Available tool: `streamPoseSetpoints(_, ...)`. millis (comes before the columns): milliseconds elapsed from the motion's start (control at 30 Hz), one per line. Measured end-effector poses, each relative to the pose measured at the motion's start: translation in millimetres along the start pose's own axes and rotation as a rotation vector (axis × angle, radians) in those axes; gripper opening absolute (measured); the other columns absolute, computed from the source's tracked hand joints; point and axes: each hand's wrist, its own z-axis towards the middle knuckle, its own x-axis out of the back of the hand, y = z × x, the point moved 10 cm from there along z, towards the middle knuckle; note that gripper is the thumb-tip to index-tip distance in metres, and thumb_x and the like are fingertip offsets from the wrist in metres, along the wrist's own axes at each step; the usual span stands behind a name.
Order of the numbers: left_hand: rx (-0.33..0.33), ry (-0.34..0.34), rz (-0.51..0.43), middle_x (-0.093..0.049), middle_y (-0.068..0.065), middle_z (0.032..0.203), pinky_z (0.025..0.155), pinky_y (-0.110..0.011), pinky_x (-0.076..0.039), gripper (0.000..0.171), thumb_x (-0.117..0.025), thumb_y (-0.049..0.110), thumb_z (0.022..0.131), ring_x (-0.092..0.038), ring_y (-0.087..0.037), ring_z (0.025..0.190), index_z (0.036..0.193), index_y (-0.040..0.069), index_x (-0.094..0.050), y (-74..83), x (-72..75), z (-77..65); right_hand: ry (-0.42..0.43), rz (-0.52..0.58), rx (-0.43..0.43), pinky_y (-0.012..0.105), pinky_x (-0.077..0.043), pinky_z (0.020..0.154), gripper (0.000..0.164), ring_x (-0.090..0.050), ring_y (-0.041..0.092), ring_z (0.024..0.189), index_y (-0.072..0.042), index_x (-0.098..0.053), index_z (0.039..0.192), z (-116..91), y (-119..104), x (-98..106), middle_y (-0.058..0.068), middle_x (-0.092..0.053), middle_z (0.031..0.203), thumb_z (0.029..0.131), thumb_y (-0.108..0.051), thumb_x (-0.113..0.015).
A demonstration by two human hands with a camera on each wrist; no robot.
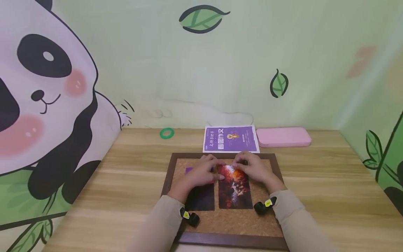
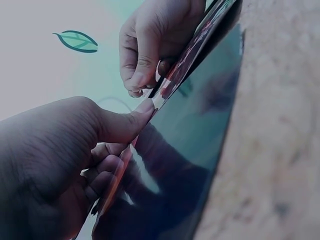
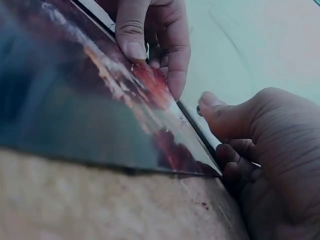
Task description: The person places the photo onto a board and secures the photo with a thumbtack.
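Note:
A corkboard (image 1: 225, 222) with a dark wooden frame lies on the table, and two picture cards are on it. My left hand (image 1: 203, 171) reaches across the left card (image 1: 201, 198), which is dark with a purple upper corner. Its thumb and fingers pinch the top left edge of the right card (image 1: 233, 192), a red, orange and dark cloudy print. At that card's top edge is my right hand (image 1: 253, 168), thumb and forefinger brought together. A small dark shiny piece (image 3: 199, 110) shows at the right thumb tip; I cannot tell its exact kind.
Behind the board lies a purple and white booklet (image 1: 231, 139), with a pink case (image 1: 283, 136) to its right. A green ring (image 1: 167, 133) sits at the back left of the wooden table (image 1: 126, 189). The painted wall (image 1: 151, 70) rises along the table's far edge.

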Motion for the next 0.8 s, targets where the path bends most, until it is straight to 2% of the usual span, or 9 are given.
streamPoseSetpoints(133, 0.011, -0.002, 0.008, -0.054, 0.001, 0.113, 0.086, -0.036, -0.042, 0.048, -0.075, 0.038, 0.09, -0.043, -0.018, 0.103, 0.134, 0.02, -0.065, 1.4, 0.7, 4.2, -0.007, -0.005, -0.017, 0.048, -0.044, 0.094, 0.004, -0.059, 0.023, 0.1, -0.013, -0.074, 0.09, 1, 1, 2, 0.002, -0.065, 0.102, 0.093, -0.013, -0.072)
streamPoseSetpoints(267, 0.024, -0.023, -0.008, -0.055, 0.0, 0.119, 0.089, -0.038, -0.043, 0.046, -0.075, 0.036, 0.091, -0.044, -0.018, 0.107, 0.134, 0.021, -0.066, 2.3, -1.6, 1.4, -0.03, -0.025, -0.028, 0.05, -0.045, 0.095, 0.004, -0.06, 0.024, 0.103, -0.014, -0.074, 0.089, -2, 2, -2, 0.003, -0.066, 0.104, 0.092, -0.014, -0.073)
streamPoseSetpoints(500, 0.014, -0.019, -0.007, -0.055, 0.002, 0.116, 0.087, -0.036, -0.043, 0.046, -0.075, 0.035, 0.091, -0.045, -0.017, 0.105, 0.133, 0.021, -0.066, 1.8, -3.6, -2.8, -0.031, -0.054, 0.009, 0.047, -0.046, 0.092, 0.005, -0.06, 0.022, 0.099, -0.013, -0.074, 0.088, -3, 1, -8, 0.002, -0.067, 0.1, 0.092, -0.014, -0.073)
streamPoseSetpoints(667, 0.018, -0.017, -0.015, -0.054, 0.003, 0.114, 0.085, -0.034, -0.043, 0.044, -0.075, 0.035, 0.091, -0.044, -0.016, 0.105, 0.132, 0.021, -0.066, 1.0, -3.4, -1.8, -0.052, -0.073, -0.013, 0.048, -0.046, 0.093, 0.005, -0.06, 0.022, 0.101, -0.014, -0.075, 0.089, -2, 2, -9, 0.001, -0.066, 0.101, 0.093, -0.013, -0.072)
streamPoseSetpoints(800, 0.012, -0.005, -0.013, -0.054, 0.003, 0.115, 0.086, -0.035, -0.042, 0.044, -0.075, 0.035, 0.091, -0.044, -0.017, 0.104, 0.132, 0.021, -0.066, 2.2, -0.1, -0.2, -0.037, -0.086, -0.045, 0.049, -0.046, 0.092, 0.004, -0.06, 0.022, 0.1, -0.015, -0.075, 0.09, 1, 3, -6, 0.001, -0.066, 0.101, 0.093, -0.015, -0.072)
